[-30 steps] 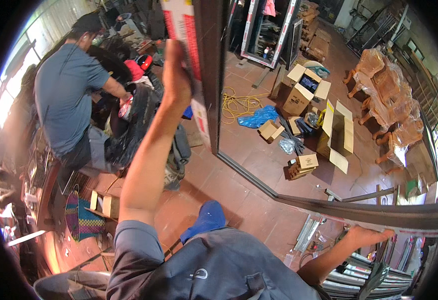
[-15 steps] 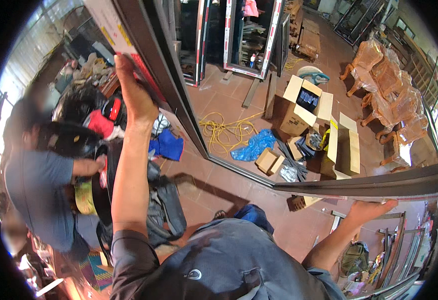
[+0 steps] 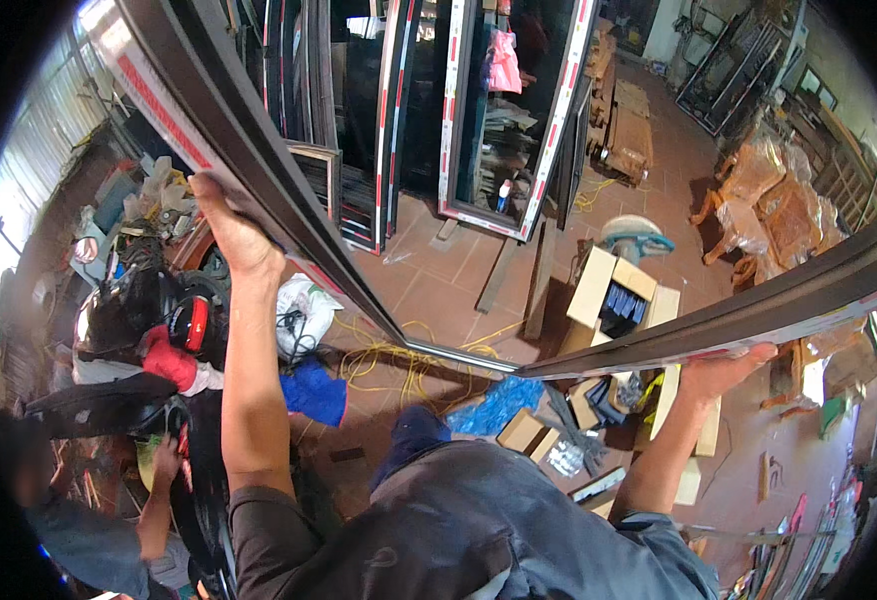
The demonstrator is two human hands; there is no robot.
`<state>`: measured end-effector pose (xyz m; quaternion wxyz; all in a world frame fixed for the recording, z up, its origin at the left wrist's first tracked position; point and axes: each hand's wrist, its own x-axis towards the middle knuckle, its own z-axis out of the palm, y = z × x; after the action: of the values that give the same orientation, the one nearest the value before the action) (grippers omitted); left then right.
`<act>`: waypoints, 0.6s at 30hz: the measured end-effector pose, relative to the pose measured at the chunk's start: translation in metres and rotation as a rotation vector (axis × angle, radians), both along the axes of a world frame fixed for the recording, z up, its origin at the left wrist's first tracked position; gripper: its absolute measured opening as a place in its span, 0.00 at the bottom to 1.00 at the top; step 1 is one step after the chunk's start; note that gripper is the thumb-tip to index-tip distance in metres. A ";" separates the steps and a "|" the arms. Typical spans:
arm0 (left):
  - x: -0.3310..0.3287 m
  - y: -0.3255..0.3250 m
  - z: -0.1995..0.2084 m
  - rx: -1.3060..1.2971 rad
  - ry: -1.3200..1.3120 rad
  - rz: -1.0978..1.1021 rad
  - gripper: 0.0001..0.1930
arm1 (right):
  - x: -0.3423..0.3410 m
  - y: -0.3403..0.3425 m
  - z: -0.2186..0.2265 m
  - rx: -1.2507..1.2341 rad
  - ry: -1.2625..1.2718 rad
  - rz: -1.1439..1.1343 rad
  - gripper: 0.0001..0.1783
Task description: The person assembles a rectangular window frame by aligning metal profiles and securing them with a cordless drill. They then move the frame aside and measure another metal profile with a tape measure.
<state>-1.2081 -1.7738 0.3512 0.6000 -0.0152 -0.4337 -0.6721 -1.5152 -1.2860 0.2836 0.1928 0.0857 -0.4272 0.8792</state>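
In front of me I hold up a large dark window or door frame [image 3: 304,205], with red-and-white protective tape along its outer sides. One corner points down toward the floor, and two long members rise to the left and right. My left hand [image 3: 241,238] grips the left member from outside, thumb along the taped face, other fingers hidden behind it. Under the right member, my right hand [image 3: 724,372] supports it from below, thumb stretched along the edge and fingers mostly out of sight. Whether glass fills the frame I cannot tell.
Similar taped frames [image 3: 451,130] lean ahead. On the tiled floor lie a yellow cable [image 3: 384,370], blue plastic sheet [image 3: 494,408] and open cardboard box [image 3: 591,285]. Plastic-wrapped wooden chairs [image 3: 774,205] stand at right. A co-worker [image 3: 89,535] is close at lower left beside piled goods.
I have moved forward with the frame still in both hands. The leaning frames look nearer, the cardboard boxes now show partly behind the frame, and the co-worker has shifted toward the lower left.
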 end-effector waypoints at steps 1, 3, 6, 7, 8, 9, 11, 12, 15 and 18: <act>-0.013 -0.018 -0.003 0.027 0.009 0.017 0.37 | -0.017 -0.026 0.000 0.019 0.016 -0.009 0.53; -0.033 -0.065 -0.003 -0.015 -0.015 0.100 0.36 | -0.053 -0.073 -0.002 0.041 0.016 0.065 0.53; -0.083 -0.132 0.007 0.000 -0.010 0.254 0.36 | -0.103 -0.144 -0.009 0.060 0.027 0.037 0.55; -0.103 -0.154 0.004 0.020 -0.014 0.272 0.36 | -0.123 -0.171 -0.012 0.063 0.034 -0.014 0.55; -0.123 -0.175 -0.001 0.040 -0.019 0.286 0.37 | -0.140 -0.194 -0.019 0.068 0.041 -0.068 0.56; -0.141 -0.199 -0.003 0.054 -0.026 0.305 0.37 | -0.155 -0.219 -0.031 0.090 0.064 -0.076 0.56; -0.186 -0.258 -0.020 0.042 -0.022 0.349 0.36 | -0.193 -0.271 -0.041 0.132 0.130 -0.090 0.55; -0.206 -0.279 -0.025 0.037 -0.020 0.357 0.36 | -0.201 -0.301 -0.042 0.075 0.038 -0.135 0.53; -0.270 -0.343 -0.042 0.028 -0.028 0.310 0.45 | -0.247 -0.343 -0.046 0.092 0.062 -0.115 0.50; -0.325 -0.393 -0.060 0.022 -0.040 0.250 0.48 | -0.286 -0.380 -0.048 0.061 0.035 -0.112 0.48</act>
<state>-1.5328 -2.1664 0.2914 0.6706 0.0589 -0.4367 -0.5968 -1.8007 -1.6657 0.2353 0.2466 0.0829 -0.4544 0.8520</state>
